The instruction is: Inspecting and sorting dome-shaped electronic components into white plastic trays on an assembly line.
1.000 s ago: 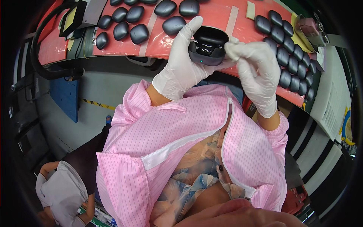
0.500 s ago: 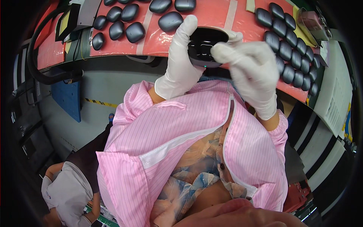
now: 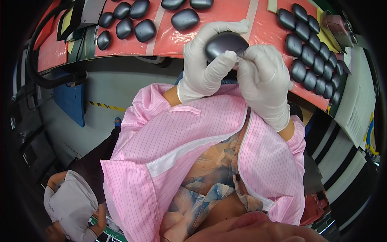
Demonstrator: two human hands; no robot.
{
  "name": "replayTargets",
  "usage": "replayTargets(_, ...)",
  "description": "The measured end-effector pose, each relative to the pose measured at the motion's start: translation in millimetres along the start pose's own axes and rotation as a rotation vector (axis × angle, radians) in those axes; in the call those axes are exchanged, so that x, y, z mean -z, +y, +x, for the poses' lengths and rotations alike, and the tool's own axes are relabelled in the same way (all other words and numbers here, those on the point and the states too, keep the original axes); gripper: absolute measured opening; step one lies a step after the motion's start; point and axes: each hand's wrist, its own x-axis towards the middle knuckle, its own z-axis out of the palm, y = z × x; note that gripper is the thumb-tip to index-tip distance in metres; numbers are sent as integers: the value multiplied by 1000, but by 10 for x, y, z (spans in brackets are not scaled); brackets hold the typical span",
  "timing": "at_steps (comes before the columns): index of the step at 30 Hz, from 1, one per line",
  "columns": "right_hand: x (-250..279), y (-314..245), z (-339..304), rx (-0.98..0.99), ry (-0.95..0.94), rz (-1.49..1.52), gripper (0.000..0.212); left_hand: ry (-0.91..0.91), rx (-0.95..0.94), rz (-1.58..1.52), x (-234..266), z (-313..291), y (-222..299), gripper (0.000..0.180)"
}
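- Left hand, white-gloved, fingers wrapped around a closed dark earbud case.
- Right hand pinching its right side.
- Held above the red worktop's near edge.

Both gloved hands raised close together, left hand with fingers curled in a grip, right hand cupped against it.

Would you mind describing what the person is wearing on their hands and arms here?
Both hands are covered by thin white disposable gloves: the left hand and the right hand. The gloves are slightly wrinkled and end at the wrists. Both arms are in loose pink sleeves with fine pinstripes, gathered at the cuffs. No markings or cables show on the gloves.
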Motion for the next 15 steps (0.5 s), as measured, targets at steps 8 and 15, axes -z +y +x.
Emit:
replayTargets(8, 36, 132, -99, -811, 272, 910, 16, 11, 256, -144, 22, 57, 31, 80)
replayTargets(15, -63, -113, 112, -65, -114, -287, 27, 139, 155, -65, -32, 12, -87, 74)
